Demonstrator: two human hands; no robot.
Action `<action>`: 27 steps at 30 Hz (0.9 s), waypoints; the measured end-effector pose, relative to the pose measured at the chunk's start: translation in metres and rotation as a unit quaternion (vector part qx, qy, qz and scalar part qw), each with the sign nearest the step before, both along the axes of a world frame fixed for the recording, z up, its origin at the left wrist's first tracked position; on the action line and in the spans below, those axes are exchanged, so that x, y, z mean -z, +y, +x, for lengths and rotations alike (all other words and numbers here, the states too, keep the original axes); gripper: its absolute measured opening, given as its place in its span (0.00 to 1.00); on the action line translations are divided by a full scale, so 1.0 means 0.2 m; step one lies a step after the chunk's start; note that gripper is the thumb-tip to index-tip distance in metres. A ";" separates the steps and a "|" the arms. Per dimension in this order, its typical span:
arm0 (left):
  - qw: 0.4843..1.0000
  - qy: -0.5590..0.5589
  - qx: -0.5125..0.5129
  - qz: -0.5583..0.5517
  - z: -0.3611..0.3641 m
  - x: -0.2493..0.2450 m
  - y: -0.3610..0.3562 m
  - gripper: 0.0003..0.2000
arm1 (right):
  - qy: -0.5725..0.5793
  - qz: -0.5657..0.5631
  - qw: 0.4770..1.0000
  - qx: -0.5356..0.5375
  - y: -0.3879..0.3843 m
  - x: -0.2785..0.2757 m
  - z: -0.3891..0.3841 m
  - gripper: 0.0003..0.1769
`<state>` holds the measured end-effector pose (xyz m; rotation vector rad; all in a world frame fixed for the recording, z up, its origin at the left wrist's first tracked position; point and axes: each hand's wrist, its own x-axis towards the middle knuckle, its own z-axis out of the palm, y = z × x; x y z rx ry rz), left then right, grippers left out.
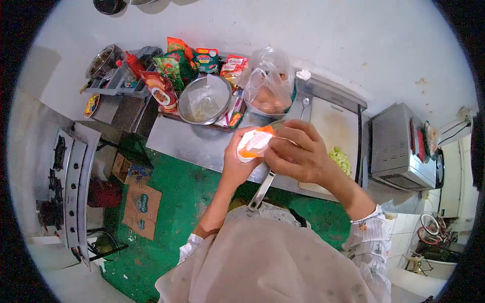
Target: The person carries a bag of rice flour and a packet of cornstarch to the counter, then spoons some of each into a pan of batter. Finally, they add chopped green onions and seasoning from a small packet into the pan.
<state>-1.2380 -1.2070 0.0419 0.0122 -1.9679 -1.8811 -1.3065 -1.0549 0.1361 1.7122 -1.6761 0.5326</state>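
Note:
My left hand (236, 160) is wrapped round a small white and orange packet (255, 143), held up over the front edge of the steel table (177, 139). My right hand (300, 154) has its fingers bent and pressed at the packet's right side. Glare washes out part of the packet. Below the hands a pan handle (262, 191) sticks out toward me; the pan itself is mostly hidden. Behind the hands stand a steel bowl (188, 108) with pale contents and a bowl (288, 103) with a clear plastic bag (268, 68) in it.
A white cutting board (336, 123) with chopped greens (341, 159) lies at the right, beside a spoon (304, 103). Seasoning packets (206, 59) stand at the back. A microwave (401, 151) is at the far right, a stove (76, 184) at the left, flattened cardboard (142, 209) on the green floor.

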 end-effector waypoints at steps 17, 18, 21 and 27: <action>0.993 0.033 0.002 -0.111 -0.03 0.00 -0.03 0.26 | -0.177 0.210 0.961 0.024 -0.07 -0.19 -0.10 0.07; 0.993 0.033 0.001 -0.111 -0.03 0.00 -0.03 0.26 | -0.156 0.218 0.963 0.031 -0.08 -0.18 -0.10 0.06; 0.987 0.063 -0.028 -0.147 -0.02 -0.01 -0.04 0.26 | -0.119 0.227 0.965 0.047 -0.09 -0.19 -0.08 0.06; 0.980 0.092 -0.037 -0.171 0.03 -0.01 -0.10 0.25 | -0.150 0.227 0.962 0.015 -0.12 -0.15 -0.05 0.08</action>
